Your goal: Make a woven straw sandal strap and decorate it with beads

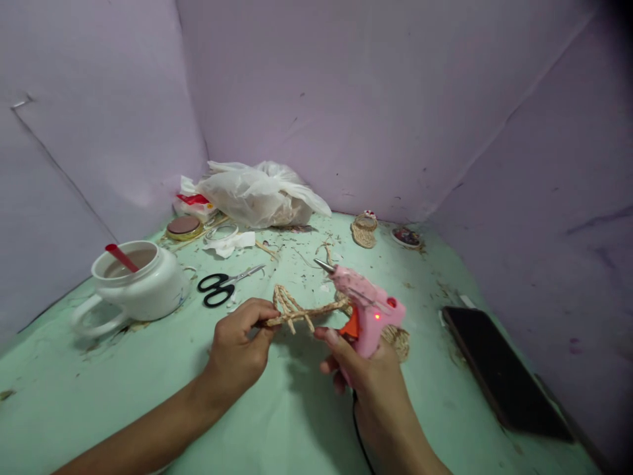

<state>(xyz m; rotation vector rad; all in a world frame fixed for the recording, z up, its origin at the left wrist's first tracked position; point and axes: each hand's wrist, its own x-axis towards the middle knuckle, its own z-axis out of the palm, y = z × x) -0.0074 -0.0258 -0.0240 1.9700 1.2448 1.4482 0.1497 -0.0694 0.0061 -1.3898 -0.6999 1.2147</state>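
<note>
Between the thumb and fingers of my left hand point(241, 346) is a braided straw piece point(291, 310), with looped strands standing up and short ends hanging down. It stretches right, passing behind the glue gun. My right hand point(373, 379) grips a pink glue gun point(368, 293) with an orange trigger and a lit red light. The gun's metal nozzle points up and left, above the braid and apart from it. Behind the gun and right hand, a woven straw piece point(398, 342) is partly hidden. Black-handled scissors point(225, 287) lie beyond my left hand.
At left stands a white mug point(148, 284) with a red straw point(121, 257). A plastic bag point(262, 194) and a round gold-rimmed lid point(184, 227) lie at the back. A small straw slipper point(364, 232) sits near the wall. A phone point(504, 373) lies at right.
</note>
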